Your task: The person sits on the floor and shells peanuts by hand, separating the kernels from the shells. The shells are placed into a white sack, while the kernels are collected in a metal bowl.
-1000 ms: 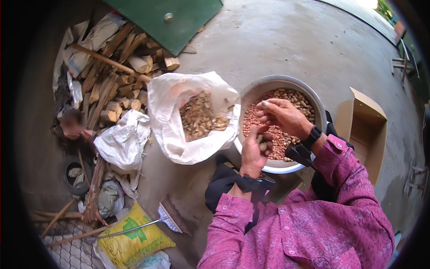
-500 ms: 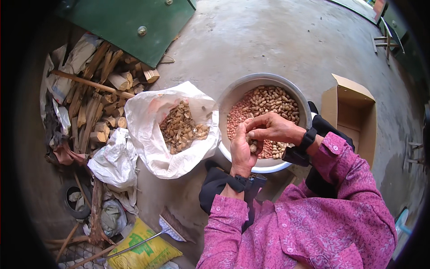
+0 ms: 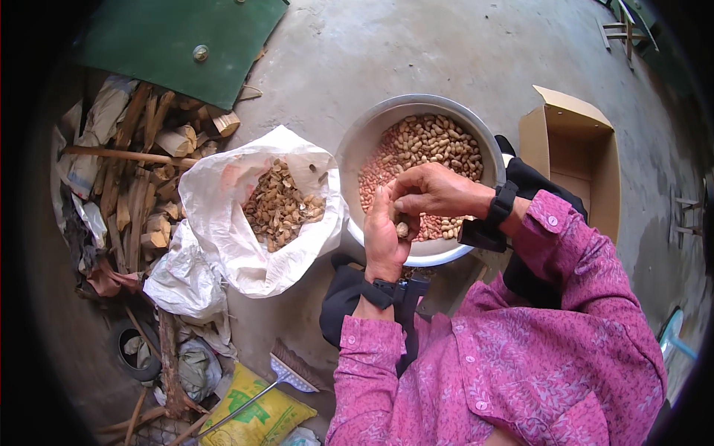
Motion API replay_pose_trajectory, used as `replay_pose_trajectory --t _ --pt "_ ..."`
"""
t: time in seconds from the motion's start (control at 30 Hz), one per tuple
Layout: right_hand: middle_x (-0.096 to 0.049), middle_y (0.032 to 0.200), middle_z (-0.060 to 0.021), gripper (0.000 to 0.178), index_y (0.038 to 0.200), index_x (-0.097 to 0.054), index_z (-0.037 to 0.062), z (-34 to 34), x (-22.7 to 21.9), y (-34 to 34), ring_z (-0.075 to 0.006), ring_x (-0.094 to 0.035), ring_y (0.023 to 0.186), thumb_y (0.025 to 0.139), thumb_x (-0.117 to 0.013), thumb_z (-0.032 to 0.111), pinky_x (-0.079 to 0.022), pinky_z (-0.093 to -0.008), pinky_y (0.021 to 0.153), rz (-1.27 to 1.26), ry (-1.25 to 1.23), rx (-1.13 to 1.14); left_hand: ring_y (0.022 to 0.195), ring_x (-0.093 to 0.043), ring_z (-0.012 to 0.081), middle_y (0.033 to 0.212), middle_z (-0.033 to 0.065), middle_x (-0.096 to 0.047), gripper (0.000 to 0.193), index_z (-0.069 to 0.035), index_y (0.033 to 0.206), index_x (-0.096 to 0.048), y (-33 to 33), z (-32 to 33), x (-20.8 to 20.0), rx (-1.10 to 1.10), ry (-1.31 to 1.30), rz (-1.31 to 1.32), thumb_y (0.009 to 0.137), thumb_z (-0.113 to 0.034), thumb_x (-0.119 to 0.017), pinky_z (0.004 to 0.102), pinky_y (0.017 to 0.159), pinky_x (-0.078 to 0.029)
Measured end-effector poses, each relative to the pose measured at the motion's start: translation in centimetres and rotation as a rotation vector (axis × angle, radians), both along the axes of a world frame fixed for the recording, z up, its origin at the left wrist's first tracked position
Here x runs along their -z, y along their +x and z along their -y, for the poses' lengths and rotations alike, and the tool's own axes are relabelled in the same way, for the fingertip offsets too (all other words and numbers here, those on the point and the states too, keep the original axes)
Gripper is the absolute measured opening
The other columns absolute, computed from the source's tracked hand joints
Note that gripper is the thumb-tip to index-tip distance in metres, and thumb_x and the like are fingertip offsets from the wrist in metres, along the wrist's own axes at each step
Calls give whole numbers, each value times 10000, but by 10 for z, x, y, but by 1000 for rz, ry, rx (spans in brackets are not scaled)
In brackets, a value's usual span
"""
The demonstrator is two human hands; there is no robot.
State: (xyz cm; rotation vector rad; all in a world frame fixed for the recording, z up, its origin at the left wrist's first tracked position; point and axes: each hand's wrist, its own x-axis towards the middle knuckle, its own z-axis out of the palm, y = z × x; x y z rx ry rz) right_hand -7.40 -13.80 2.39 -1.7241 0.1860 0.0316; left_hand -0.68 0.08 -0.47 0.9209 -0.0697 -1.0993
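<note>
On the concrete floor (image 3: 446,59) lie a woodpile (image 3: 141,171), a white sack of shells (image 3: 253,215) and a metal basin (image 3: 372,137) of peanuts, above which the left hand (image 3: 383,241) cups a peanut (image 3: 402,229) while the right hand (image 3: 431,192) pinches it with closed grip.

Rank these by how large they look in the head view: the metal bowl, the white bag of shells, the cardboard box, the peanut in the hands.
1. White bag of shells
2. Metal bowl
3. Cardboard box, though partly cut off
4. Peanut
</note>
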Motion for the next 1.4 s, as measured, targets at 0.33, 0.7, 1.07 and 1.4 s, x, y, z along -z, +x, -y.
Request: replay_pose_trajectory --t 0.33,0.7,1.07,1.4 --pt "-586 696 -161 306 814 -584 -61 17 5 2 -189 -556 671 847 -548 240 -432 -347 607 59 -100 98 511 -531 108 775 70 -617 171 -33 986 -589 5 -11 0 -84 46 91 866 -154 -572 200 387 -361" --pt "-574 665 -144 350 832 -588 -56 14 -1 4 -179 -538 634 891 -504 278 -424 -355 586 1 -28 86 555 -554 116 787 85 -615 165 -27 982 -568 5 -14 2 12 -11 -25 818 -46 -581 195 422 -391" --pt "-567 717 -194 286 771 -568 1 4 3 2 -353 -571 679 866 -544 270 -435 -402 590 120 -414 22 555 -543 101 780 56 -597 151 -33 978 -547 5 -17 2 53 -13 -37 827 -39 -538 188 432 -403" --pt "-559 665 -188 330 727 -559 26 -2 8 4 -359 -573 651 865 -526 325 -438 -417 573 110 -508 23 529 -541 107 743 59 -594 95 -45 914 -557 5 -17 5 67 -59 -116 821 -46 -539 198 415 -407"
